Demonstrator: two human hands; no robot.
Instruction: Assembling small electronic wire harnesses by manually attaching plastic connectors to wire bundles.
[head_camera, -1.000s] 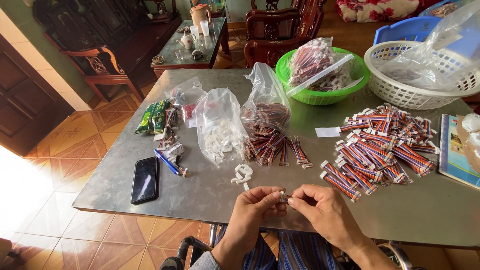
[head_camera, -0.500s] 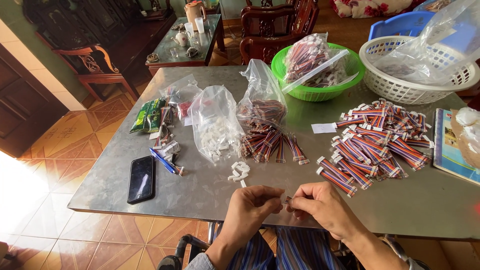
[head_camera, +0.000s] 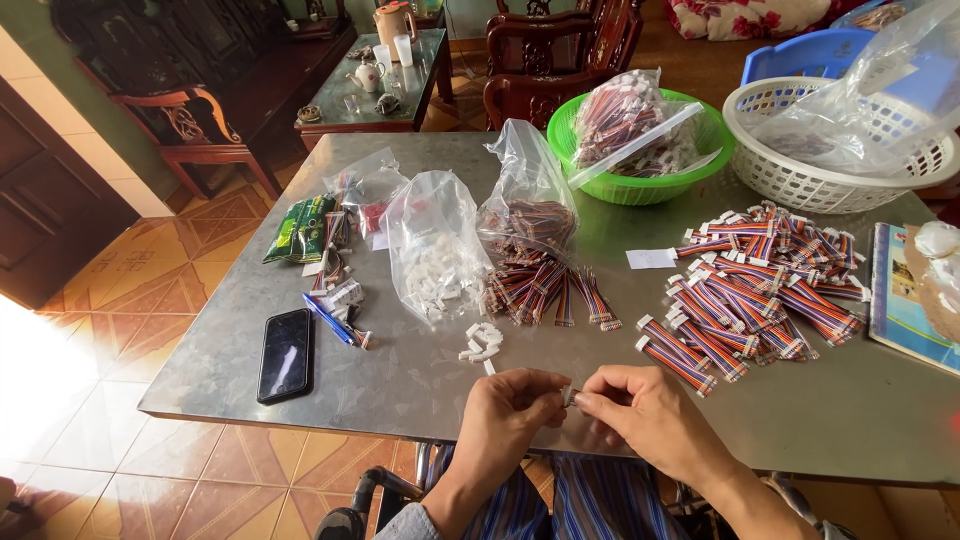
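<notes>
While your fingertips meet at the near table edge, note the risk first: the small white connector (head_camera: 567, 394) sits right over the metal table (head_camera: 400, 370) rim, so a slip of the pinch would likely drop it to your lap or the tiled floor. A skewed push could also bend its pins or seat it crooked, since the piece is too small to see clearly.

Left hand (head_camera: 510, 405): curled, thumb and forefinger closed together on the connector's left end. Right hand (head_camera: 645, 410): likewise curled, fingertips pinched on the right end, other fingers folded under. Both hands touch each other at the tips. Whether a ribbon cable is already attached, you cannot tell.

Just beyond the hands: a loose heap of white connectors (head_camera: 482, 342). Left of it, a black phone (head_camera: 285, 354). Farther out, a clear bag of white parts (head_camera: 432, 250), and to the right a pile of striped ribbon cables (head_camera: 760, 290). Far side: green bowl (head_camera: 640, 188) and white basket (head_camera: 800, 180).
</notes>
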